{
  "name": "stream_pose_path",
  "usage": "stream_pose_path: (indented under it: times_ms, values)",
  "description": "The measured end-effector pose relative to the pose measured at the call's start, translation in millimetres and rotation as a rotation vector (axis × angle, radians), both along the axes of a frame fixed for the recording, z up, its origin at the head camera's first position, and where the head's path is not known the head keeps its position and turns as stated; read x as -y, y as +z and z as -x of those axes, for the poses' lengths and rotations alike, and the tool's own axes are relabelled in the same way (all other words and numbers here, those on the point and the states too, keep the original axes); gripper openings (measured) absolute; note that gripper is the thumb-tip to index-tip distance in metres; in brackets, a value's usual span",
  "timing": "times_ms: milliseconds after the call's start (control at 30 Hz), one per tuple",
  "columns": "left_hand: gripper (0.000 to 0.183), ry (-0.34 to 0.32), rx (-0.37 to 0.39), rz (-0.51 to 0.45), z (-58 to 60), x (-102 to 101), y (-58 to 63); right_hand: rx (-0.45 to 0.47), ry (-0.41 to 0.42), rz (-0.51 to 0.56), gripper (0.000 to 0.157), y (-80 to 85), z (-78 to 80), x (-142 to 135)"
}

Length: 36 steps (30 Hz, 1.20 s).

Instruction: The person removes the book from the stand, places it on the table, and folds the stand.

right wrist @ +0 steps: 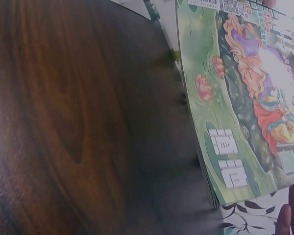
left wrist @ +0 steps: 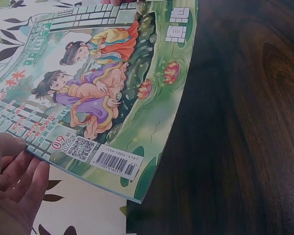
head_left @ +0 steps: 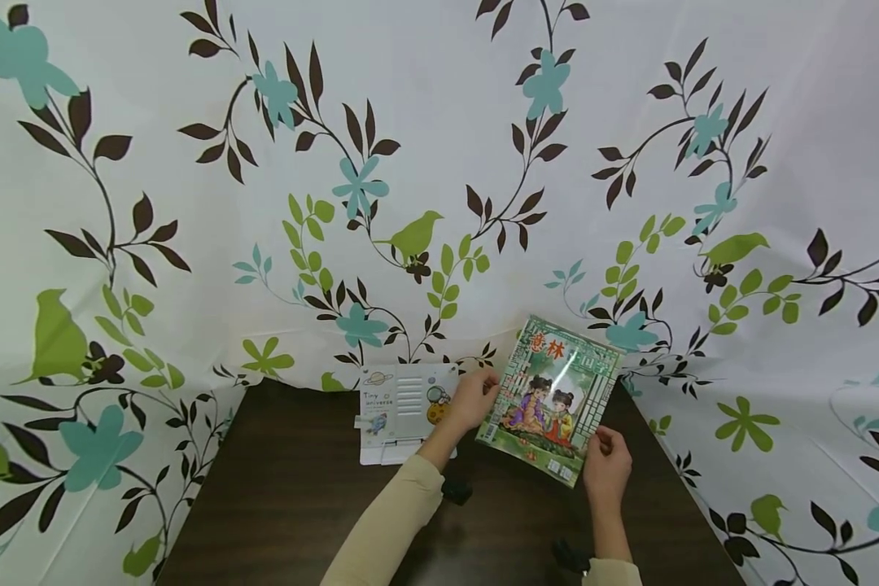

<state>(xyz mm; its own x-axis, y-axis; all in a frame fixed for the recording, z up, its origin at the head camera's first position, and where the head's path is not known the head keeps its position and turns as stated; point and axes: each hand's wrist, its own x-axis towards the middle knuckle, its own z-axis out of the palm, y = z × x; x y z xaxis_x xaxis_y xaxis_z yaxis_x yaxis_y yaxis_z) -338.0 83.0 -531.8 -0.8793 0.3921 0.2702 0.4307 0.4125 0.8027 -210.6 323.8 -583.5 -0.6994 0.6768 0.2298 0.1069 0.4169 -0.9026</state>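
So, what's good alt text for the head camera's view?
A person's left hand and right hand hold a glossy green illustrated magazine by its sides over a dark brown wooden table. Left of the magazine is a white rectangular "Tiny universe" panel; behind is a white sheet printed with leaves, flowers and birds.

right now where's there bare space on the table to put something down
Bare table: the stretch left of the white stand, out to the floral cloth; the front patch between left sleeve and right sleeve; a strip right of the right sleeve. Crowded: the back middle, where white stand, left fingers and magazine bunch together.
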Motion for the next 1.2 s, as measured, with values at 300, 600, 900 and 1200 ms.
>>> stream_pose_path:
  times_ms: [300,600,900,1200]
  values:
    - [0.013,-0.024,0.066,0.011,-1.2,-2.9,-9.0,0.058,0.023,-0.014,0.031,-5.8,-2.8,-8.2]
    - [0.017,-0.019,0.119,0.054,-0.9,-7.8,-16.9,0.131,0.053,-0.012,0.035,-10.5,-6.6,-13.9]
    - [0.018,0.003,0.157,0.113,-5.9,-12.7,-31.9,0.134,0.036,-0.007,0.032,-23.9,-9.8,-17.1]
    - [0.017,0.015,0.153,0.125,-6.8,-16.7,-40.1,0.167,0.061,0.014,0.032,-28.7,-14.2,-21.1]
